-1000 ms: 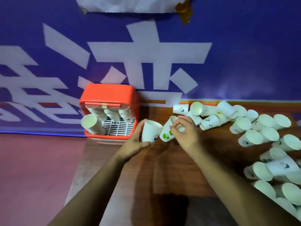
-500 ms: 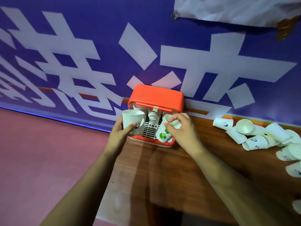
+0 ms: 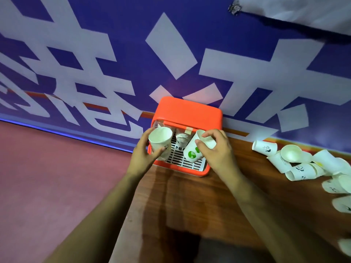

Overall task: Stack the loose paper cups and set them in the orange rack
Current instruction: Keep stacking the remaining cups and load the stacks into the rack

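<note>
The orange rack (image 3: 188, 112) stands on the wooden table against the blue banner, its white slotted tray facing me. My left hand (image 3: 141, 156) grips a white paper cup (image 3: 160, 142) at the rack's left side, its mouth toward me. My right hand (image 3: 216, 150) pinches the rim of a cup with a green logo (image 3: 193, 151), tilted over the tray's right part. A stack of cups (image 3: 182, 138) lies inside the rack between them. Loose cups (image 3: 296, 164) lie on their sides at the right.
The wooden table (image 3: 190, 202) ends at its left edge just beside the rack, with red floor (image 3: 57, 177) beyond. The blue banner wall (image 3: 114, 54) rises directly behind the rack. More loose cups (image 3: 341, 196) run along the right edge of the view.
Both hands have carried their cups from the table's middle leftward to the rack's open front. The view has swung left, so the loose pile sits at the right.
</note>
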